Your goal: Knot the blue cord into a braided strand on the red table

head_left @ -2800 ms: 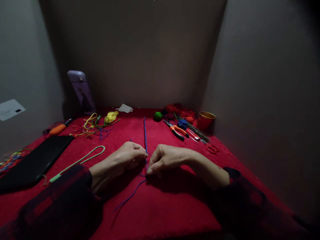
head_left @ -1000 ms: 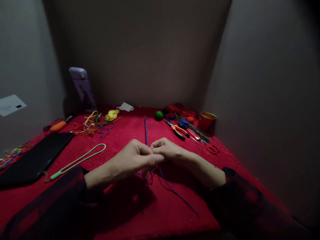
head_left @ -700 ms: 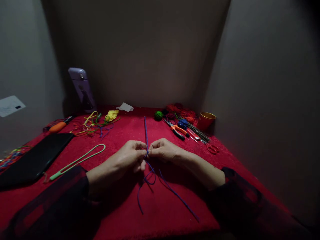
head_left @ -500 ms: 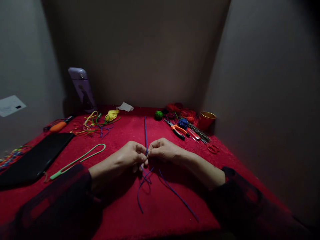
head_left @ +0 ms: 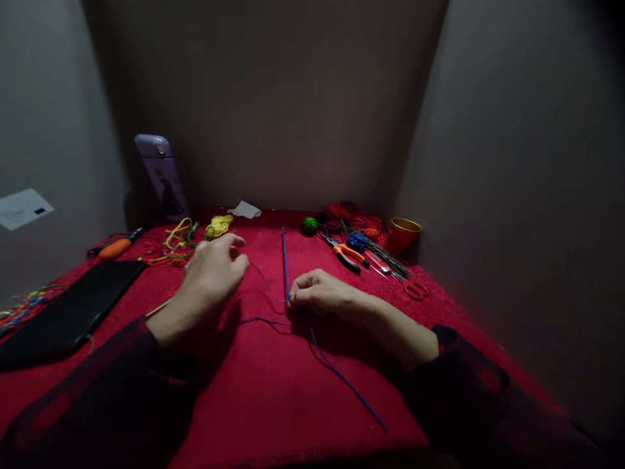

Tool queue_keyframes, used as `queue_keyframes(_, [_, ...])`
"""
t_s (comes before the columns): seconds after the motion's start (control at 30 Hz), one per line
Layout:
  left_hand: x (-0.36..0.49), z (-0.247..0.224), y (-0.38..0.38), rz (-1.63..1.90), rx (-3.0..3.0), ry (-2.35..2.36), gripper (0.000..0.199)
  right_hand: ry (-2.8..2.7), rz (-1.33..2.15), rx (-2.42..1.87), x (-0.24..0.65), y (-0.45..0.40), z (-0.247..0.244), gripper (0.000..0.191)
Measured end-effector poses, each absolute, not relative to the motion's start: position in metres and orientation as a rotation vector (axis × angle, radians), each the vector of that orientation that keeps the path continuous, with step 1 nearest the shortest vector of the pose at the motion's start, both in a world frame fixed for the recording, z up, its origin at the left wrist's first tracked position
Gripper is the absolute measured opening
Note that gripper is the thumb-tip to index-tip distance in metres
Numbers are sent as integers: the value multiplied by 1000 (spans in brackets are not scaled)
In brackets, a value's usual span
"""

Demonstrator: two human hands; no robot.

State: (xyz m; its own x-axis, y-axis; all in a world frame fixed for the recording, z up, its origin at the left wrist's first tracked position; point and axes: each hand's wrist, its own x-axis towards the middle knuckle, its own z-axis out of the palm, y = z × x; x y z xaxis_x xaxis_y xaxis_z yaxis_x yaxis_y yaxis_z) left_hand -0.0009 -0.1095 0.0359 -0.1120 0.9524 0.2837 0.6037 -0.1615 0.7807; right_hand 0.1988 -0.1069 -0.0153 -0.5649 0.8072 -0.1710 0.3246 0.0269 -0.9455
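A blue-purple braided cord (head_left: 286, 264) runs taut from a fixed point at the back of the red cloth toward me. My right hand (head_left: 319, 291) pinches its near end between thumb and fingertips. My left hand (head_left: 215, 270) is raised to the left, thumb and fingers closed on a thin strand (head_left: 263, 279) that stretches back to the pinched end. Another loose strand (head_left: 266, 320) trails leftward beneath the left hand. One more purple strand (head_left: 349, 381) lies on the cloth toward the front right.
Pliers (head_left: 346, 253), red scissors (head_left: 413, 288), a green yarn ball (head_left: 309, 226) and a red cup (head_left: 404, 234) stand back right. To the left lie a black tablet-like slab (head_left: 73, 312), an orange-handled tool (head_left: 115, 248) and yellow yarn (head_left: 219, 225). A purple bottle (head_left: 163, 176) stands behind.
My left hand has moved from beside the right hand up and to the left, drawing a strand out with it. My right hand stays at the cord's end.
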Motion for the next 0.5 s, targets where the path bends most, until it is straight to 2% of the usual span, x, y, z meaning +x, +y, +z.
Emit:
queue_keyframes(0.07, [4,29,-111,1194,2017,1800,30,-1883,1566,-1149,198,-107,-15,9])
queue_keyframes(0.13, [12,21,-115,1163,2094,1691,27,-1883,1563,-1146,198,-108,-14,10])
queue_keyframes(0.37, [36,-2,-126,588,1617,1317,17,-1902,1543,-1169,197,-107,-14,19])
queue_keyframes(0.5, [34,-1,-123,541,1719,1324,19,-1923,1535,-1170,198,-108,-14,16])
